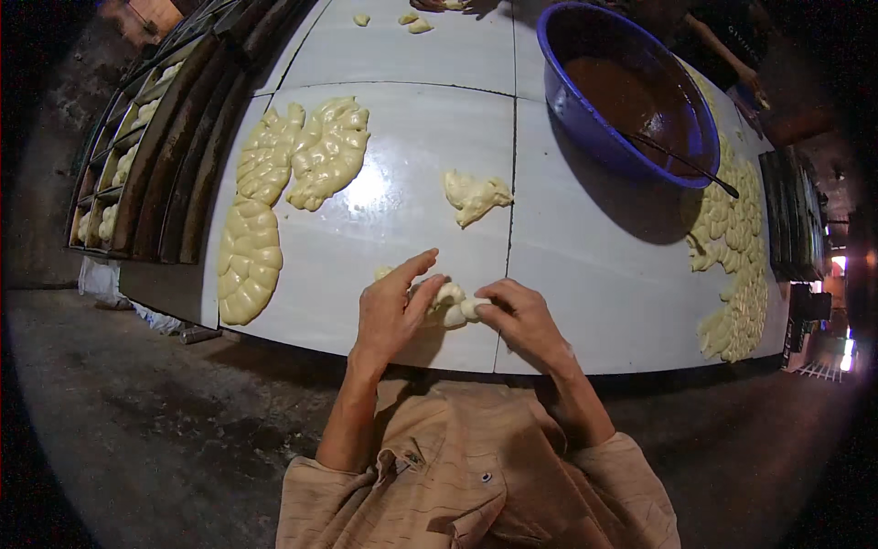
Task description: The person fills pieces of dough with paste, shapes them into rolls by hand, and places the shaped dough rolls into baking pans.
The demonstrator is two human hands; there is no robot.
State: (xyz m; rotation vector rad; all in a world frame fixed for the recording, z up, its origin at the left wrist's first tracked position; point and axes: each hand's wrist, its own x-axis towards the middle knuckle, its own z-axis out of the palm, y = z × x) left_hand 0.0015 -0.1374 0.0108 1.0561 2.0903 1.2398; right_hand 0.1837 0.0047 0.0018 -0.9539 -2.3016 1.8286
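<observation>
A small, twisted piece of pale dough lies near the table's front edge, between my hands. My right hand pinches its right end with thumb and fingertips. On its left side is my left hand, thumb and fingers stretched apart, the thumb close to the dough. A bit of dough also shows behind the left fingers; the rest of it is hidden. Farther out, a loose dough lump sits by a tile joint.
Flattened, segmented dough sheets lie at left, and a broad one at right. A blue basin holds brown contents and a dark-handled tool. Trays with dough pieces stand left of the white tiled table. Other people's hands show at the far side.
</observation>
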